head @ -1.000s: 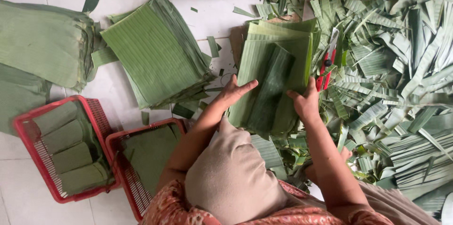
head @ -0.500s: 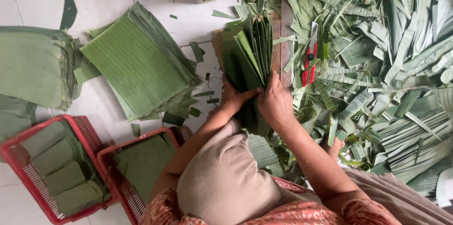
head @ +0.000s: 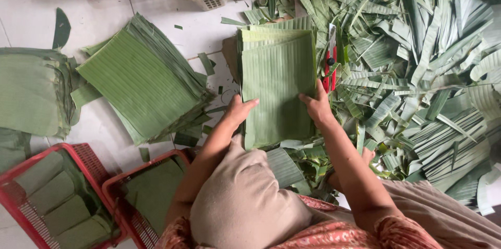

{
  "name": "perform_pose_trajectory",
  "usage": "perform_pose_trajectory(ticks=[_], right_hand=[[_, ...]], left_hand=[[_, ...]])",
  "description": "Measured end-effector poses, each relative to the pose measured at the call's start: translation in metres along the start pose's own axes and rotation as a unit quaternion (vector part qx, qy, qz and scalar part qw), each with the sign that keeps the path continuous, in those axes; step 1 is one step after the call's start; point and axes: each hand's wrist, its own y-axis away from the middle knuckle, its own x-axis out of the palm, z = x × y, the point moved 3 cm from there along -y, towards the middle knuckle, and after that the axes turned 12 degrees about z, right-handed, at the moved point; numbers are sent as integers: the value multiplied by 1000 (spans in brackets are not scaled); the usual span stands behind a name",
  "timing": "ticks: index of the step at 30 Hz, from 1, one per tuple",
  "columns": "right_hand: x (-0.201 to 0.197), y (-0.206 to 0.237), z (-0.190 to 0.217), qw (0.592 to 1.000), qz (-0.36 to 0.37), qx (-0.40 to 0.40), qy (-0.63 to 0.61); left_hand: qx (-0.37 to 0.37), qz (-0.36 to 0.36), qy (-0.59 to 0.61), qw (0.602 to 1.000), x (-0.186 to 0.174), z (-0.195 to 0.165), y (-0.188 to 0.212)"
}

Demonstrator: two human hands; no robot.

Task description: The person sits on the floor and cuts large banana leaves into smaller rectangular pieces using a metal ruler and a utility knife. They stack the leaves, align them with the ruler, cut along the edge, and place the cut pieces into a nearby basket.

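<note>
As both hands steady it: a stack of cut banana-leaf sheets (head: 277,84) lies flat on the tiled floor (head: 31,14), just above the person's knee.
Left hand (head: 239,111): fingers spread, pressing the stack's lower left edge at 7 o'clock; grasping nothing.
Right hand (head: 316,105): flat along the right edge at 4 o'clock, thumb on top, clamping the sheets.
Doing it well: judged from the grip, even pressure on both sides should keep the edges square.
Nearby: red-handled scissors (head: 329,66) touch the stack at 3 o'clock; a fanned pile of sheets (head: 141,79) sits at 9 o'clock; leaf trimmings (head: 417,56) are heaped at 3 o'clock; red baskets (head: 112,197) sit at 8 o'clock.
</note>
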Motion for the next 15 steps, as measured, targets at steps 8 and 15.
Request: perform_pose_trajectory(ticks=[8, 15], right_hand=[[-19, 17, 13, 958, 89, -156, -225], [12, -17, -35, 988, 120, -89, 41]], left_hand=[[309, 32, 7, 951, -1, -103, 64], [296, 90, 54, 949, -8, -96, 40]])
